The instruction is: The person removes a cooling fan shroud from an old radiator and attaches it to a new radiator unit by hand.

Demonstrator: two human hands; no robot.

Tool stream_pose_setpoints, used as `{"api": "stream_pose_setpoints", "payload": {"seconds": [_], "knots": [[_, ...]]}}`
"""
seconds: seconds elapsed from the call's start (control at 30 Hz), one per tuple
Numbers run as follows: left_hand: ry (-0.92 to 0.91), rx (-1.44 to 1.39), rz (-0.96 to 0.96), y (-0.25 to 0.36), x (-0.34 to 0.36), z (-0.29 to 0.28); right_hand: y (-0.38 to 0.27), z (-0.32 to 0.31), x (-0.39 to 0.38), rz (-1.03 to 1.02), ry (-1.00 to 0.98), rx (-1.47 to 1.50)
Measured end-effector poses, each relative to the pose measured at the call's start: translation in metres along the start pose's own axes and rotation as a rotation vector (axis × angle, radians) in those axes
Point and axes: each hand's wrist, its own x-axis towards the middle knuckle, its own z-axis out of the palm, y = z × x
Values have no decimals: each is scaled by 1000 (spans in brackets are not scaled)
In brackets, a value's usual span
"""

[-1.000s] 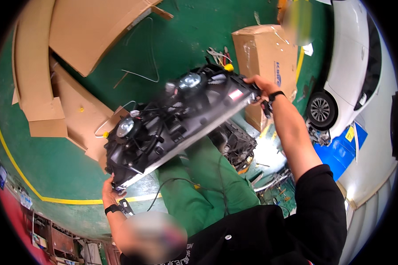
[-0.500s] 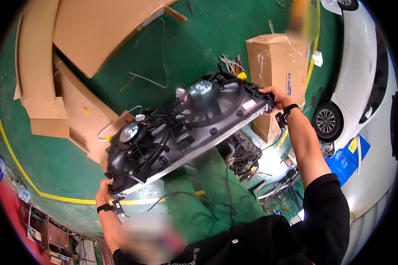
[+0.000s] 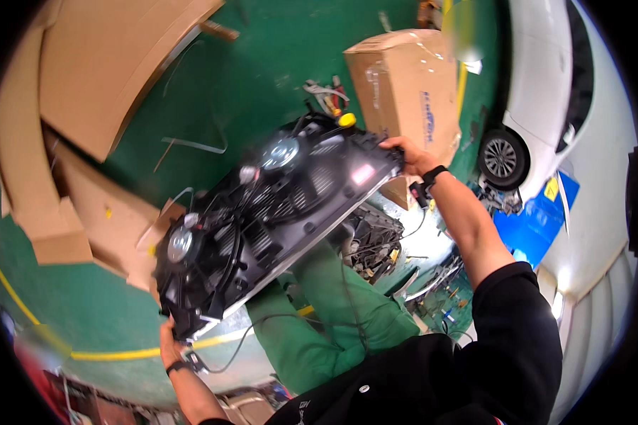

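Held up in front of me is a car radiator with a black twin-fan shroud [image 3: 290, 212], tilted so that its right end is farther from me. My left hand [image 3: 171, 343] grips its near-left corner; the fingers are partly hidden behind it. At the opposite end my right hand [image 3: 412, 157] is closed round the edge, beside a pale label. Two round silver fan motors show on the shroud. A yellow cap [image 3: 347, 120] sits on the far edge, next to the right fan. Thin cables run from the straps at both my wrists.
Flattened cardboard [image 3: 113, 64] lies at the left on the green floor. Beyond my right hand stands a cardboard box [image 3: 404, 92], with pliers [image 3: 326, 93] beside it. Dark car parts [image 3: 372, 244] lie under the radiator's right end. A white car [image 3: 539, 78] and a blue sheet [image 3: 535, 219] are at the right.
The surroundings have shifted left in view as my head turned. Both hands still hold the radiator, which has swung to a slightly steeper slant.
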Motion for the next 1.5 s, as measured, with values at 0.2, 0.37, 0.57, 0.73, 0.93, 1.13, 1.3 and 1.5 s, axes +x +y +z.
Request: {"api": "stream_pose_setpoints", "payload": {"seconds": [0.2,0.37,0.57,0.73,0.93,1.13,1.3,1.5], "knots": [[62,193,-80,25,-19,1,18,-8,-19,-31,93,51],[78,338,-69,76,-57,23,58,-27,-50,-123,156,149],[116,549,-13,134,-107,87,142,-60,-106,-199,87,447],[158,754,116,167,-151,139,250,-68,-154,-337,104,712],[174,979,197,188,-201,202,397,-74,-187,-357,88,942],[220,1224,231,181,-276,303,492,-81,-207,-302,-57,1124],[103,1221,282,198,-302,359,544,-86,-215,-354,-97,1235],[314,1437,448,153,-308,604,523,-151,-194,-333,-43,1359]]}}
